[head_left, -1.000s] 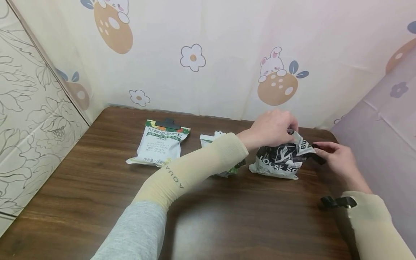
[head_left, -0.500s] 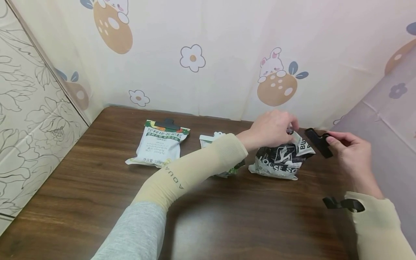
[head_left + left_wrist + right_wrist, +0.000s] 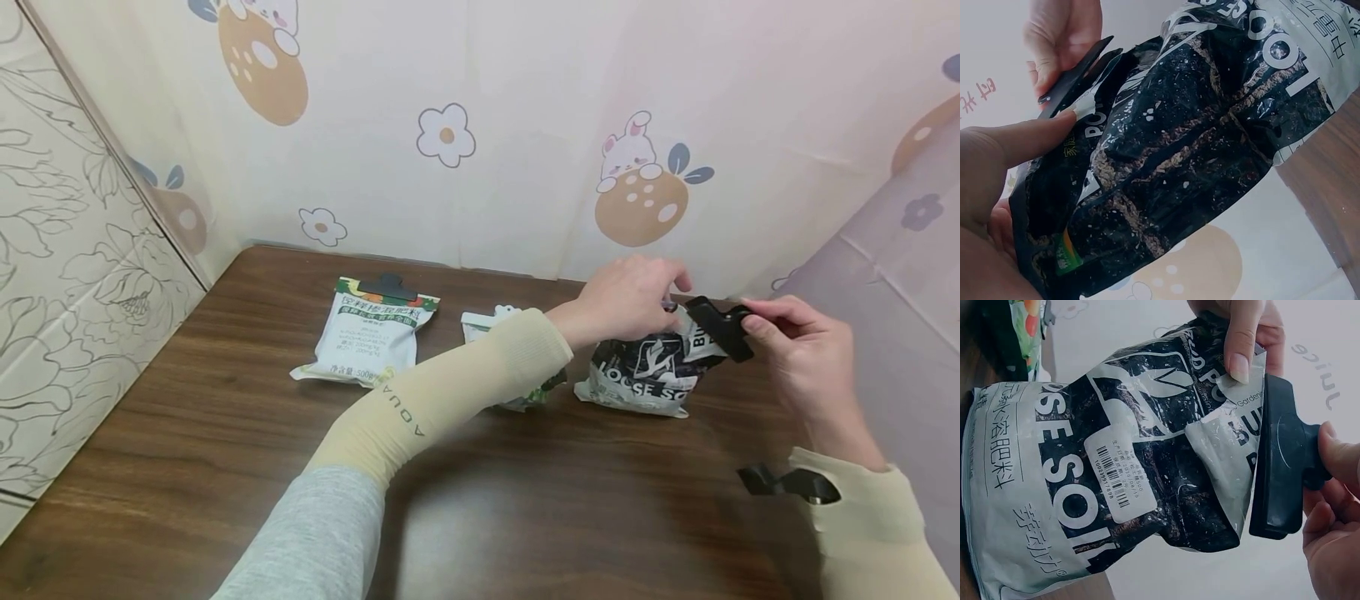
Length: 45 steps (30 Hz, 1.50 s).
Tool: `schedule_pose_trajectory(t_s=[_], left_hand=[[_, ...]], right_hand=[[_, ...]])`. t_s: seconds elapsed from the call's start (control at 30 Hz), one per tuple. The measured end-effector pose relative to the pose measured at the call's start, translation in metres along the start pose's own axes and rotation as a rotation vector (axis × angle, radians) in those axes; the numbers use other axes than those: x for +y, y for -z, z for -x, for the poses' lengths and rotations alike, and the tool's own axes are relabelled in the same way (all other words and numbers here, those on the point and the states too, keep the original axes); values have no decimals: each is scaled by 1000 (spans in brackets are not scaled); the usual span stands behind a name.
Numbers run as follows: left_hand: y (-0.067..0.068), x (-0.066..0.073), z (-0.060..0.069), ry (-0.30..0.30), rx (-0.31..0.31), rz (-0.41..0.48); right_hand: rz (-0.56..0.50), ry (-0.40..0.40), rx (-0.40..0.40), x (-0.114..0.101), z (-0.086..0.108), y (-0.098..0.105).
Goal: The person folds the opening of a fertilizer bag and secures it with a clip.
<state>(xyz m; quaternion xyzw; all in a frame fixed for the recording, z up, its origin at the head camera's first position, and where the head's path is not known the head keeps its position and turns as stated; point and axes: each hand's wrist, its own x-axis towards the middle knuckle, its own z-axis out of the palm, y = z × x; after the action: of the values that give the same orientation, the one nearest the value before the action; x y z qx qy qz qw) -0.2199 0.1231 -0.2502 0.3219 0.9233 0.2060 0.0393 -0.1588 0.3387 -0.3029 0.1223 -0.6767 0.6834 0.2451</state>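
A black and white bag of loose soil (image 3: 645, 379) stands at the right of the table, its top folded over. My left hand (image 3: 630, 296) pinches that folded top, with the thumb (image 3: 1239, 356) on the near face in the right wrist view. At the fold's right end, my right hand (image 3: 817, 362) holds a wide black clip (image 3: 1282, 469) by its handles, between thumb and fingers. The clip's long edge meets the folded edge of the bag. How far the bag lies between the clip's jaws I cannot tell.
A white fertilizer bag (image 3: 367, 337) with a black clip (image 3: 387, 287) on its top lies at the left. Another bag (image 3: 474, 323) is partly hidden behind my left sleeve (image 3: 465, 383). A patterned curtain (image 3: 525, 192) hangs along the table's back edge.
The right hand first drew the black clip away from the bag to the right, then brought it back left against the folded edge. My left hand has stayed on the bag's top.
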Motion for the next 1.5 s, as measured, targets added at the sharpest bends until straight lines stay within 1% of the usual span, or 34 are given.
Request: schedule_pose_trajectory(t_s=[0.1,0.23,0.33,0.4,0.5,0.73,0.9,1.0,1.2,1.33,1.43,1.5], left_hand=[[0,0,0,-1,-1,1],[1,0,0,2,-8,0],[1,-1,-1,-4,-13,-3],[1,-1,-1,-10,-14,-2],[1,-2,0,-26,-10,2],[-1,-6,2,-84,28,-53],[-1,-7,2,-90,26,-55],[0,-8,2,-88,18,-47],[5,-8,1,-89,-8,-45],[10,-11,3,-87,-20,-49],[12,-16,4,-93,-17,-45],[13,-20,5,-87,-15,-28]], right_hand=[[32,21,-5,2,0,0],[130,54,-50,4,-1,1],[193,62,-77,6,-1,1],[197,59,-83,8,-1,1],[173,59,-91,11,-1,2],[134,71,-139,18,0,1],[139,65,-150,20,-1,0],[150,44,-154,21,0,-1],[123,-11,-174,20,0,0],[156,-35,-173,20,0,-1],[225,-30,-164,21,1,0],[244,-43,-166,22,2,1]])
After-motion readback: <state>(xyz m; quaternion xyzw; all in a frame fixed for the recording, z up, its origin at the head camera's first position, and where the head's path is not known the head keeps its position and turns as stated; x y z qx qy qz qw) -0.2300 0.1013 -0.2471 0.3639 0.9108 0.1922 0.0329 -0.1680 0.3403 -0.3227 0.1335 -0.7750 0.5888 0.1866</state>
